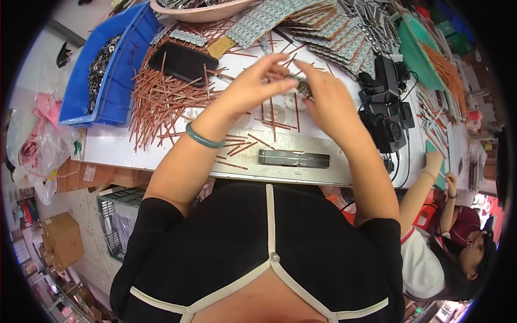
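Note:
Both my hands meet over the middle of the white table, slightly raised above it. My right hand (327, 90) curls its fingers and thumb round small dark metal parts (304, 87), too blurred to name closely. My left hand (262, 82), with a green bangle on the wrist, has its fingers bent and its thumb reaching toward those parts. Whatever it holds is hidden or too small to tell. Below the hands lie thin reddish-brown strips (273, 119) and clear round discs (289, 103). Nearer me, a dark grey rectangular bar (293, 158) rests on a metal plate (323, 144).
A blue bin (125, 64) of small dark parts stands left, beside a heap of brown strips (161, 102) and a black phone (183, 63). Patterned sheets (328, 35) are stacked at the back. Black devices with cables (383, 102) and a green tray (417, 40) stand right. Other people (431, 258) sit at right.

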`<state>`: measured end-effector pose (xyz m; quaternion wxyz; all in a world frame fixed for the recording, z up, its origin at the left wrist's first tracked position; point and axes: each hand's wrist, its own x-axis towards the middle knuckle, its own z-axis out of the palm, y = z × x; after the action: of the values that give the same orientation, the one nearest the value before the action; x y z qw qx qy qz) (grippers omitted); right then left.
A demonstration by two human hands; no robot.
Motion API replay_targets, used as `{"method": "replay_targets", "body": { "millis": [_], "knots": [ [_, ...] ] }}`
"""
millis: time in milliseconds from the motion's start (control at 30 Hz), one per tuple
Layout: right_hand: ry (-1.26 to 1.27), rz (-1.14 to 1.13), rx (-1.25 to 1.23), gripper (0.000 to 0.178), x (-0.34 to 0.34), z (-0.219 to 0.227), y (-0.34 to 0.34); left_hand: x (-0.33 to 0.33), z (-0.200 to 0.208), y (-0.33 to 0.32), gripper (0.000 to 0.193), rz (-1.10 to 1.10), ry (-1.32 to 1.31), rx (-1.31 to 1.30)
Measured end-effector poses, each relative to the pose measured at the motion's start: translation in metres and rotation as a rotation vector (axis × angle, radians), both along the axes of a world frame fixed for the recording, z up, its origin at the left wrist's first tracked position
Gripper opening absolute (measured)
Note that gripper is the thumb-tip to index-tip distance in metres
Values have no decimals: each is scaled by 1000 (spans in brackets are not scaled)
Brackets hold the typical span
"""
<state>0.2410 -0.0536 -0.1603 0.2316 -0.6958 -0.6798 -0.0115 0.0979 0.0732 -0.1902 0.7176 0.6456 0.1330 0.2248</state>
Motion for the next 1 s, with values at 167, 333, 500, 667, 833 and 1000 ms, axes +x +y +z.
{"method": "replay_targets", "body": {
  "millis": [167, 333, 500, 667, 833, 1000],
  "knots": [
    [231, -25, -199, 60, -5, -25, -4, -3, -18, 6, 71, -168, 222, 537],
    [270, -3, -182, 57, 15, -25, -21, -2, -24, -2, 51, -80, 262, 813],
    [234, -24, -167, 40, 23, -24, -40, 1, -16, -5, 40, -124, 254, 712],
    [83, -5, -56, 47, 13, -20, -41, 2, -21, 0, 32, -154, 242, 692],
    [163, -92, -37, 50, 23, -28, -45, 4, -20, 0, 34, -186, 363, 489],
    [146, -37, -49, 49, 25, -34, -40, 6, -19, -12, 45, -159, 132, 819]
  ]
}}
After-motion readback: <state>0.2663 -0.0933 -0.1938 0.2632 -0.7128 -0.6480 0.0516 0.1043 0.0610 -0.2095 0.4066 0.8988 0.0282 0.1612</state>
